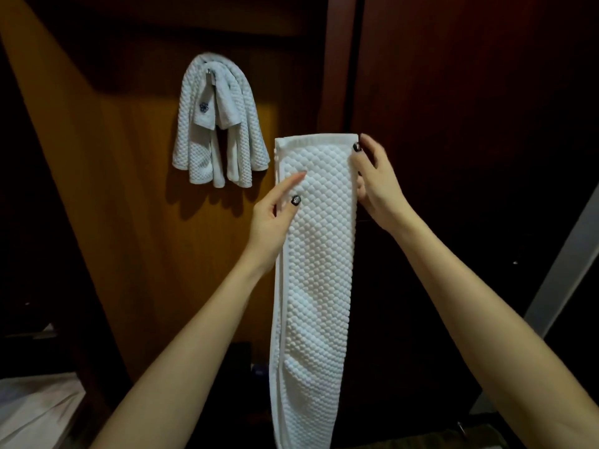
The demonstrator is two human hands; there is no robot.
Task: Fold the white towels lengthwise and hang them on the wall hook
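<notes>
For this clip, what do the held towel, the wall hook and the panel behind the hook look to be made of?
Held towel: white woven cloth, probably cotton, with a raised waffle-like bumpy texture and a flat hemmed edge.
Wall hook: likely metal; its small tip shows a shiny silver glint, the rest is covered by hanging towels.
Panel: seems wood or wood veneer, smooth, warm orange-brown; grain too dim to confirm.

Dark wooden door (470, 76) beside a lit orange wall panel (129, 222).

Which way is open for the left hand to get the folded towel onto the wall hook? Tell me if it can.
Probably yes: the left hand has clear space up-left to the hook, though hung towels already crowd it.
</notes>
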